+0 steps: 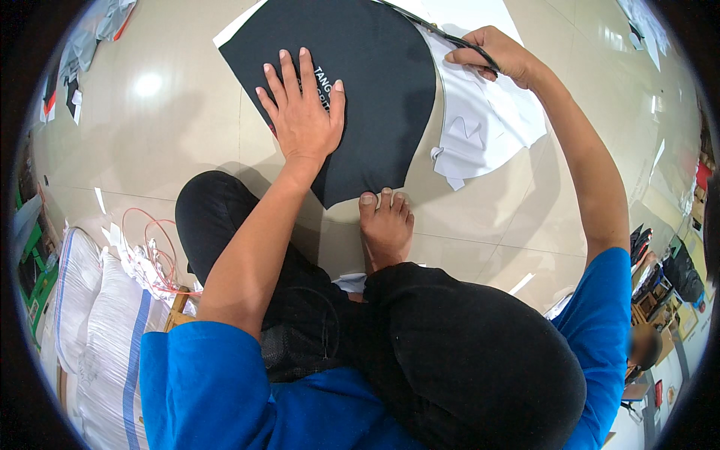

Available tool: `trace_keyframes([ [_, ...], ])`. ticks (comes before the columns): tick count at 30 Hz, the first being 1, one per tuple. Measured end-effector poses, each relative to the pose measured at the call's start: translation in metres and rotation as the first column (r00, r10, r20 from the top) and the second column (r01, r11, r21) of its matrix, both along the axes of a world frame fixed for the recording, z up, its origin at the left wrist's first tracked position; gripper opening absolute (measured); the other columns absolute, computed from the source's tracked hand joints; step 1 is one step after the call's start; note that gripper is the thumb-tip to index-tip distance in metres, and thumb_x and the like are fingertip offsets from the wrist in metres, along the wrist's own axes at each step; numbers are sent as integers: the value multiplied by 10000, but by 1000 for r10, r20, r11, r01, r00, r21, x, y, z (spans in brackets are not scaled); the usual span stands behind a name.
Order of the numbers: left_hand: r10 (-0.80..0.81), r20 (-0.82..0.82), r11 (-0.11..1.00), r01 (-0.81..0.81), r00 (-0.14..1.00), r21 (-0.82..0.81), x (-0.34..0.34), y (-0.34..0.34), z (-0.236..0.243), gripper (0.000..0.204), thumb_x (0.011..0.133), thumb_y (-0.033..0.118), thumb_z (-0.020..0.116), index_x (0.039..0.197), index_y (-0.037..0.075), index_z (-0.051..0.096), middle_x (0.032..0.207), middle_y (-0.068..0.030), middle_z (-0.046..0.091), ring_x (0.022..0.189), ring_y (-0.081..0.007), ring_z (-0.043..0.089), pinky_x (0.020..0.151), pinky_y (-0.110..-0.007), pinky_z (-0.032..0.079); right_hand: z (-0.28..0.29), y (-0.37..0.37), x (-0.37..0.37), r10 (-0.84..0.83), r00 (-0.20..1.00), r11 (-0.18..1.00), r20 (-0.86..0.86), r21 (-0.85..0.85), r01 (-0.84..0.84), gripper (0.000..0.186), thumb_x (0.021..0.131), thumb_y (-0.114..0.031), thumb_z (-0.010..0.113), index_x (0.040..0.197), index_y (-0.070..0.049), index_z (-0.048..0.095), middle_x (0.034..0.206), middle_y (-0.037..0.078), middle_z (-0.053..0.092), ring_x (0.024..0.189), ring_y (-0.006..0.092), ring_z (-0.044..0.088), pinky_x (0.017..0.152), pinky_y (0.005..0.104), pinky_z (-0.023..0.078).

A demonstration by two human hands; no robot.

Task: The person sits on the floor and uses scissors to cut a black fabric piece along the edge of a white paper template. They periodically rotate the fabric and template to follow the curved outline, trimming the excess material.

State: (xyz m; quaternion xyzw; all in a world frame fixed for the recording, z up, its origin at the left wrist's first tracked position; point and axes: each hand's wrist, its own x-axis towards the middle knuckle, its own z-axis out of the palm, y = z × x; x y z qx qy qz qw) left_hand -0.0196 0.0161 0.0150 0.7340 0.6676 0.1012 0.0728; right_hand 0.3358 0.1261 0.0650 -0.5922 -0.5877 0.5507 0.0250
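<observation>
A black sheet of fabric [375, 90] with a curved right edge lies on the tiled floor, over white sheet material [487, 120]. My left hand [302, 109] lies flat on the black sheet, fingers spread, pressing it down. My right hand [495, 54] grips black scissors [439, 31] at the sheet's upper right edge; the blades run along the curved edge. My bare foot [386, 225] rests on the sheet's lower tip.
White offcuts [457, 150] lie right of the black sheet. White sacks with a blue stripe [105, 330] and a red cord [154, 247] sit at the lower left. Another person [645, 349] sits at the far right among clutter.
</observation>
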Motion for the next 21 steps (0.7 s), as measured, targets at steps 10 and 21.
trace_keyframes([
  [10,-9,-5,1000,10,1000,20,-1,4,-6,810,1107,561,460,1750,92,305,1799,-263,251,1675,-511,142,1328,-695,82,-4,6,7,49,996,995,80,83,-55,412,805,-475,889,798,-84,759,528,-19,517,451,81,472,483,246,327],
  [21,-10,-1,1000,10,1000,22,-2,4,-7,811,1106,559,465,1747,86,311,1798,-264,253,1674,-516,140,1326,-698,85,-2,9,8,40,995,998,89,51,-44,393,855,-444,896,765,-106,719,569,-37,529,454,55,455,478,225,310],
])
